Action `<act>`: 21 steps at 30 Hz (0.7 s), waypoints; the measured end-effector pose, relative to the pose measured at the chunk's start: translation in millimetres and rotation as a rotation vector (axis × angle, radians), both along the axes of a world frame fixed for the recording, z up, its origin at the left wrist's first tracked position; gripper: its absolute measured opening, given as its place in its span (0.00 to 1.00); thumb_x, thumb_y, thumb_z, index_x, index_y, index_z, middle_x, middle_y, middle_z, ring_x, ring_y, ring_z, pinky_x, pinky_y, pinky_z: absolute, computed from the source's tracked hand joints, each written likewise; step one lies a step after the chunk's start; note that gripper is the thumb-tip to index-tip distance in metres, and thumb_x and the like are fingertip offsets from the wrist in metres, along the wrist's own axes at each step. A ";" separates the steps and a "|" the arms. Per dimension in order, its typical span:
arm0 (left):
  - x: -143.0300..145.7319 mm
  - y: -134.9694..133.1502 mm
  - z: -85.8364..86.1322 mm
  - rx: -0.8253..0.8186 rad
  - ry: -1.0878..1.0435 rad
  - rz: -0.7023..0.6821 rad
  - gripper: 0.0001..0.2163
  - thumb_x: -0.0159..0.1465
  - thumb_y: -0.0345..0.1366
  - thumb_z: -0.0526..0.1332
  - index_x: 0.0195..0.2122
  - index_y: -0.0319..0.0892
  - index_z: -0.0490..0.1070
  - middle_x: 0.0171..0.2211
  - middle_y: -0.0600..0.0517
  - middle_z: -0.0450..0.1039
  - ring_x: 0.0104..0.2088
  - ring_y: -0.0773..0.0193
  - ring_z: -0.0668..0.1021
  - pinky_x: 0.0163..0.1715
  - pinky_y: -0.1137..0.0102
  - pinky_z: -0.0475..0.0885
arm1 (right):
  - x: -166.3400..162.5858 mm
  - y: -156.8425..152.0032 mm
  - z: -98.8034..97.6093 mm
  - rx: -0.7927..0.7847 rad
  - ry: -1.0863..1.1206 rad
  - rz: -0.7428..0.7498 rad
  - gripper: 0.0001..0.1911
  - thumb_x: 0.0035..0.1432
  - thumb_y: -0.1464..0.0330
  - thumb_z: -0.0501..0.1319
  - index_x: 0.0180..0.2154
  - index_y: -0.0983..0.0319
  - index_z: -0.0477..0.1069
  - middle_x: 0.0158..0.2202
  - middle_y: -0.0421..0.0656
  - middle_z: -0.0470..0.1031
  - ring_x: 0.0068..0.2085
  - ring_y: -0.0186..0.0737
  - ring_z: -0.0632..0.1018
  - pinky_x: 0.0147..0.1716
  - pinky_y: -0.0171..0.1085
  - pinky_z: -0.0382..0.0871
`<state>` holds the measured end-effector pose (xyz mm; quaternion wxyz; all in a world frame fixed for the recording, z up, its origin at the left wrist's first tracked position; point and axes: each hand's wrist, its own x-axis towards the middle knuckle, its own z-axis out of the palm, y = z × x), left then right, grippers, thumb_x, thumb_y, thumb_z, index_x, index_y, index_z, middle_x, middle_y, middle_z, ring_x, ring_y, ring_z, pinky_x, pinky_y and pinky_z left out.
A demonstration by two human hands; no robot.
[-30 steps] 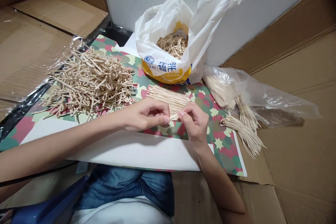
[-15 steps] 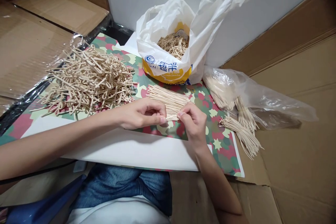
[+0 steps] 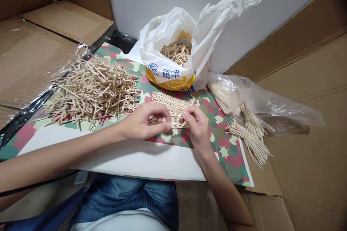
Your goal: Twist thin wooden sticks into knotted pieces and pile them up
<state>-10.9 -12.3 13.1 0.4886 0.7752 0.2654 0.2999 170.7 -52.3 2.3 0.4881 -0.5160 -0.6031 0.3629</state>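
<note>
A thin pale strand (image 3: 176, 117), like a reed or vine, stretches across the short gap between my hands. My left hand (image 3: 149, 121) has its fingers curled around the strand's left part, thumb and forefinger slightly parted. Thumb and forefinger of my right hand (image 3: 197, 124) pinch the other end. Just beneath and behind them lies a flat row of straight strands (image 3: 172, 103), side by side on a camouflage-patterned sheet (image 3: 225, 166). Left of my hands is a large heap of looped and bent strands (image 3: 94, 92).
Behind the row stands an open white plastic bag (image 3: 168, 52) holding more short pieces. To the right are a clear plastic bag (image 3: 257, 94) and loose bundles of strands (image 3: 251, 142). Cardboard (image 3: 40, 47) lies at the left, with a white wall (image 3: 130, 0) behind.
My left thumb and forefinger have parted a little, and more of the strand shows between my hands. The whole scene sits slightly lower as the view has tilted.
</note>
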 end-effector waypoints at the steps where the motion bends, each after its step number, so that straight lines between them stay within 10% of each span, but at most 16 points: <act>1: 2.2 -1.7 -1.1 0.022 0.002 0.016 0.07 0.57 0.33 0.57 0.27 0.34 0.69 0.22 0.53 0.66 0.25 0.71 0.67 0.26 0.77 0.63 | -0.2 -0.5 0.2 -0.003 -0.013 0.004 0.09 0.56 0.66 0.55 0.26 0.61 0.64 0.23 0.37 0.65 0.27 0.32 0.69 0.28 0.32 0.63; 8: -1.2 1.6 -3.6 -0.068 0.106 -0.030 0.08 0.57 0.35 0.56 0.27 0.35 0.70 0.22 0.53 0.68 0.24 0.71 0.67 0.24 0.77 0.63 | 16.6 6.2 2.5 0.061 0.021 0.013 0.04 0.55 0.67 0.55 0.33 0.60 0.66 0.32 0.39 0.66 0.31 0.33 0.71 0.33 0.34 0.65; 17: -0.7 1.8 -0.3 -0.141 0.184 -0.157 0.07 0.57 0.33 0.56 0.28 0.35 0.70 0.24 0.52 0.72 0.25 0.70 0.71 0.25 0.78 0.64 | 24.6 8.2 12.5 -0.218 -0.171 0.351 0.03 0.52 0.72 0.56 0.31 0.60 0.66 0.31 0.38 0.67 0.32 0.33 0.70 0.29 0.33 0.64; 21: -2.4 2.8 -2.6 -0.046 0.116 0.052 0.08 0.58 0.36 0.56 0.31 0.36 0.70 0.25 0.52 0.71 0.26 0.69 0.70 0.27 0.77 0.64 | 20.2 5.9 8.0 -0.116 -0.194 0.270 0.03 0.51 0.74 0.56 0.30 0.60 0.65 0.29 0.37 0.68 0.30 0.33 0.70 0.28 0.32 0.63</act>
